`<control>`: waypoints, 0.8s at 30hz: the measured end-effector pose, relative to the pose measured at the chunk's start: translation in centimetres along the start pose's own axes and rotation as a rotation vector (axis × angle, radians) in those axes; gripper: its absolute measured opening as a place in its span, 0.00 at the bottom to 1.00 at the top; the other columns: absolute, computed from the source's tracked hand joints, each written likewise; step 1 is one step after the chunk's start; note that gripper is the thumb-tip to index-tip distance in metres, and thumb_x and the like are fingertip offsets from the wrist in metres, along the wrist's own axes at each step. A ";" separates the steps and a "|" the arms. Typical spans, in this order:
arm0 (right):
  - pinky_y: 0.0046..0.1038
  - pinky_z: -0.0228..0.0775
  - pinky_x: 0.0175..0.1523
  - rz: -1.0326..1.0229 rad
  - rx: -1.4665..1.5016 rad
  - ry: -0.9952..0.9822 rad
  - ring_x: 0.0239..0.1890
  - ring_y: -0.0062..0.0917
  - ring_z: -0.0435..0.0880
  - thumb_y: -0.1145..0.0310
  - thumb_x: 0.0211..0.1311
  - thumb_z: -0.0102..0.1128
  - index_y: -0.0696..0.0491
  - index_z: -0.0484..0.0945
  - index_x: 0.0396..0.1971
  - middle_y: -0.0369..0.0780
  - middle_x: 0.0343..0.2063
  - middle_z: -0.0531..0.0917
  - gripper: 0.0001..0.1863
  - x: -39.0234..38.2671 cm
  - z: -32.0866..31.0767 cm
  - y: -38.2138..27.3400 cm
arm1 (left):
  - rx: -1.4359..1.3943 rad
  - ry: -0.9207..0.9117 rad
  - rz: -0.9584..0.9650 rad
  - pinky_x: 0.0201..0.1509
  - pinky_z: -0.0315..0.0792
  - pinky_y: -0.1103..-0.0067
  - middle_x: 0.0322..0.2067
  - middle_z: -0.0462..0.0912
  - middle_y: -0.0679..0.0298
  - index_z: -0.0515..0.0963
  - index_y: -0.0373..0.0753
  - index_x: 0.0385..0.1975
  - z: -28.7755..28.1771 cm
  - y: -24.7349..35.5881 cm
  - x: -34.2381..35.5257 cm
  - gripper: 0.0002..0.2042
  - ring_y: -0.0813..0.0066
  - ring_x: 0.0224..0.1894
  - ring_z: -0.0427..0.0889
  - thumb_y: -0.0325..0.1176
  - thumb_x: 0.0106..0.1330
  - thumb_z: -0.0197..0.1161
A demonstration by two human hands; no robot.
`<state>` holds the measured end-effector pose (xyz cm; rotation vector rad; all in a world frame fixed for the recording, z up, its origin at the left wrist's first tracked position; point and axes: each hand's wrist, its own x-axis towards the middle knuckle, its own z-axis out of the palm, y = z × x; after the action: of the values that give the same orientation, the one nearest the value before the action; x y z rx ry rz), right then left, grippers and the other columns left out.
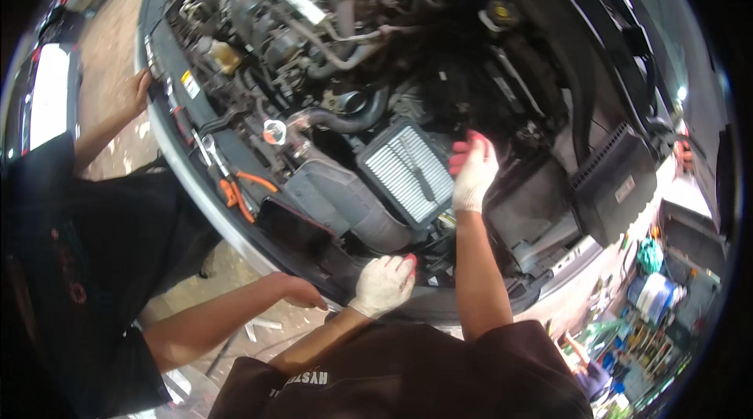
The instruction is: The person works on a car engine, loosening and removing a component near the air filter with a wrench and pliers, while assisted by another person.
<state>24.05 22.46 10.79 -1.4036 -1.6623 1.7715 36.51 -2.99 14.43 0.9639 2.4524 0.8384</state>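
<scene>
Both my hands wear white gloves with red fingers. My left hand (384, 286) is closed at the near edge of the engine bay; whether anything is inside its curled fingers is hidden. Farther in, my right hand (474, 172) reaches over the bay with fingers stretched out and nothing seen in them. Just left of it lies a rectangular air filter (396, 159) with white pleats and a dark frame. A slim dark piece (420, 176) lies across the pleats. Beside the filter is a grey plastic air duct (329, 195).
A co-worker in dark clothes (94, 239) stands at left, one hand (302, 292) near the car's edge. Orange-handled pliers (235, 192) and a dark flat rectangular object (294, 231) lie on the front panel. A black plastic housing (616, 184) rests at right. Hoses (345, 117) cross the engine.
</scene>
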 end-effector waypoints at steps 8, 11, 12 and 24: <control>0.46 0.81 0.61 -0.580 -0.859 -0.491 0.53 0.55 0.88 0.53 0.71 0.68 0.62 0.79 0.60 0.59 0.50 0.88 0.29 1.3 18.4 2.9 | -0.027 0.051 0.042 0.41 0.80 0.67 0.35 0.87 0.63 0.86 0.37 0.54 -0.1 0.0 0.1 0.17 0.63 0.36 0.86 0.38 0.70 0.67; 0.44 0.87 0.55 -0.625 -1.134 -0.442 0.53 0.49 0.92 0.54 0.72 0.67 0.60 0.83 0.59 0.58 0.51 0.89 0.27 3.0 23.2 4.4 | -0.043 0.034 0.045 0.42 0.80 0.68 0.36 0.86 0.62 0.85 0.37 0.54 0.1 0.0 0.1 0.17 0.63 0.37 0.86 0.37 0.71 0.66; 0.44 0.87 0.55 -0.624 -1.133 -0.455 0.53 0.49 0.92 0.54 0.72 0.67 0.60 0.83 0.59 0.58 0.51 0.89 0.27 3.5 24.4 4.5 | -0.028 0.025 0.052 0.42 0.79 0.69 0.37 0.86 0.63 0.85 0.37 0.54 -0.1 -0.1 -0.1 0.16 0.64 0.37 0.85 0.36 0.70 0.68; 0.39 0.85 0.59 -0.557 -1.153 -0.644 0.51 0.47 0.94 0.48 0.60 0.78 0.61 0.87 0.50 0.56 0.47 0.92 0.31 5.4 24.2 5.0 | -0.066 0.095 0.057 0.36 0.76 0.72 0.32 0.83 0.68 0.85 0.39 0.52 0.1 -1.1 -0.2 0.15 0.70 0.34 0.83 0.37 0.68 0.71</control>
<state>3.86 11.82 -0.04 -0.4426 -3.2845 0.9167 36.22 -3.71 13.67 0.9955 2.4698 0.9994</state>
